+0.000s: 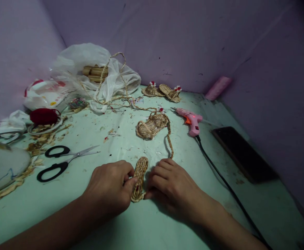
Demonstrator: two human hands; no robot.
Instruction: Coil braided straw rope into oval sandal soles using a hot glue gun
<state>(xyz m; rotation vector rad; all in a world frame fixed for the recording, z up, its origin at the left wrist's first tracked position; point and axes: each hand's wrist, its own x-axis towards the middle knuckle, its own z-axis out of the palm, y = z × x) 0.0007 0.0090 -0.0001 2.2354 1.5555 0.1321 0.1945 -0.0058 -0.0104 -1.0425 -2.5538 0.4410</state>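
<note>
A small oval sole of braided straw (139, 178) lies on the pale green tabletop (167, 222) between my hands. My left hand (110, 189) is closed, its thumb and fingers pinching the sole's left edge. My right hand (169, 182) has its fingers curled and pressed against the sole's right edge. A braided straw cord (170, 140) runs from near my right hand up to a finished miniature straw sandal (152, 125).
Black-handled scissors (60, 161) lie to the left. A pink glue gun (191, 121) with a black cable (227, 187) sits on the right, beside a dark phone (243, 152). Two more tiny sandals (162, 91), plastic bags (89, 74) and straw scraps crowd the back and left.
</note>
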